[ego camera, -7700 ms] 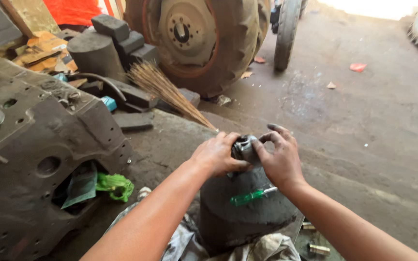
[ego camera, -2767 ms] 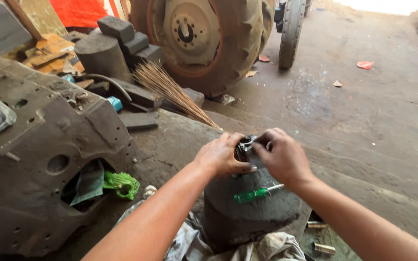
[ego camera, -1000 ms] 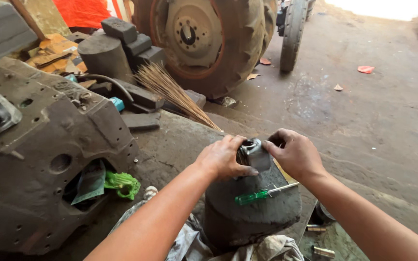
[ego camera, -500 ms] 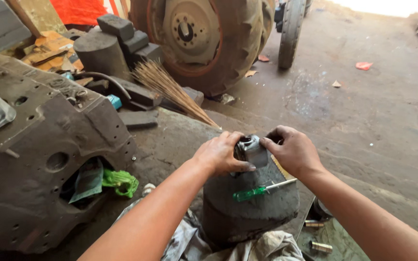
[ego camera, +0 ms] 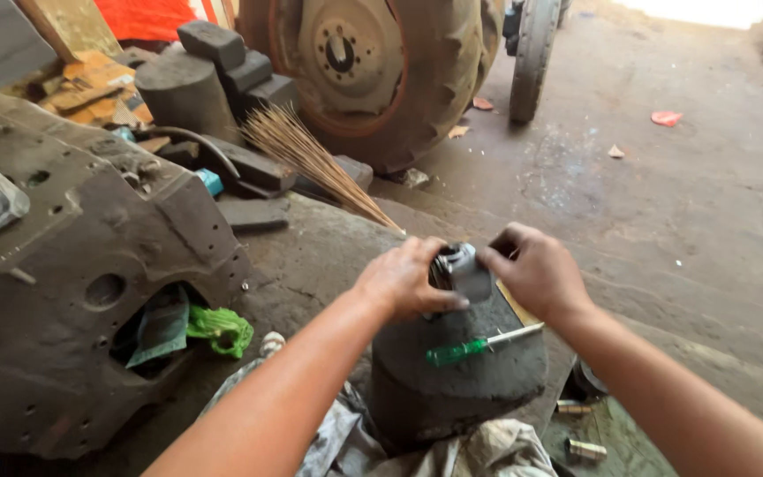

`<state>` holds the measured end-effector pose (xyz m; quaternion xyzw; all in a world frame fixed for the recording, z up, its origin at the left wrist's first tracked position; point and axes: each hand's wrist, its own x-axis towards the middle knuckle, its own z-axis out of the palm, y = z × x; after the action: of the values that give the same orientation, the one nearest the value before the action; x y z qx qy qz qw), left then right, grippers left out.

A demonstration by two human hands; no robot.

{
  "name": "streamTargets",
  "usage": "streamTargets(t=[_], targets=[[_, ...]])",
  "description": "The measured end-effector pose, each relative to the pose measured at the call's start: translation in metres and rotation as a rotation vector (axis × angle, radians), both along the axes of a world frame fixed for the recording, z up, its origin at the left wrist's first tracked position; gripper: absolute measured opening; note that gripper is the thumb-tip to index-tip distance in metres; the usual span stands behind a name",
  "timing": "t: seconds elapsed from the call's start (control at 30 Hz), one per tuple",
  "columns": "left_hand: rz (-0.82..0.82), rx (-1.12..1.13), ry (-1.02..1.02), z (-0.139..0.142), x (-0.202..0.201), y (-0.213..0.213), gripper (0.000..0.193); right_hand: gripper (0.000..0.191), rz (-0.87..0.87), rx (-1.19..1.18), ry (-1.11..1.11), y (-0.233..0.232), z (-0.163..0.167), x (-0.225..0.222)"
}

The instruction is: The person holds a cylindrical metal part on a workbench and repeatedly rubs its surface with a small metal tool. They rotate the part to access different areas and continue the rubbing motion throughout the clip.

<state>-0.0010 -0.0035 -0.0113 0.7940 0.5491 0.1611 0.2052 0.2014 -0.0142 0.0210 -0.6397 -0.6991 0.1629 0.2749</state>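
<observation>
Hands meet over a small grey metal part [ego camera: 461, 268] that sits on top of a dark, rounded block [ego camera: 452, 371], itself resting on a crumpled pale cloth [ego camera: 496, 446]. The left hand [ego camera: 402, 278] is closed round the near side of the part, fingers curled over it and thumb pressed along its lower edge; the right hand [ego camera: 532, 269] pinches its far side with bent fingers, so both are gripping the same piece. A green-handled screwdriver [ego camera: 479, 344] lies loose on the block just below the part, touched by neither hand, which suggests the work with it is either over or not yet begun (the pictures cannot settle which). Several small brass-coloured cylinders [ego camera: 576, 428] lie on the ground beside the block, well apart from the hands, and I would judge them to be pieces not yet fitted or already taken off. What the part's underside looks like, and whether it is seated or merely resting, is hidden by the fingers. My reading is that the job stands mid-way: the part is held steady and being worked by hand, with the tool and loose pieces waiting. Around this lie a large dark cast housing [ego camera: 64, 291], a straw broom [ego camera: 311, 163], and a tractor wheel [ego camera: 373, 71] behind.
</observation>
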Motion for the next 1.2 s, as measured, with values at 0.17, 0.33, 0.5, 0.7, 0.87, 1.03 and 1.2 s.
streamTargets(t=[0.17,0.33,0.5,0.7,0.87,1.03,1.2], targets=[[-0.003,-0.011,-0.021,0.003,0.0,-0.002,0.096,0.025,0.04,0.035,-0.042,-0.003,0.003,-0.005],[0.001,0.028,0.018,0.004,-0.001,-0.002,0.099,0.024,0.1,0.11,-0.094,-0.001,0.0,-0.002],[-0.005,0.03,-0.012,0.005,0.0,-0.005,0.097,0.025,0.041,0.025,-0.085,-0.002,0.003,-0.001],[0.0,0.011,0.012,0.008,-0.001,-0.01,0.096,0.026,-0.002,-0.069,0.046,0.002,-0.003,0.002],[-0.03,0.065,0.003,0.008,-0.001,-0.008,0.101,0.026,0.068,0.069,-0.059,0.002,-0.003,0.005],[-0.021,0.01,0.015,0.005,-0.001,-0.009,0.099,0.026,-0.005,-0.04,-0.031,-0.004,0.005,-0.001],[-0.008,0.027,-0.05,0.005,-0.002,-0.009,0.097,0.026,0.012,0.03,-0.057,-0.002,0.0,-0.002]])
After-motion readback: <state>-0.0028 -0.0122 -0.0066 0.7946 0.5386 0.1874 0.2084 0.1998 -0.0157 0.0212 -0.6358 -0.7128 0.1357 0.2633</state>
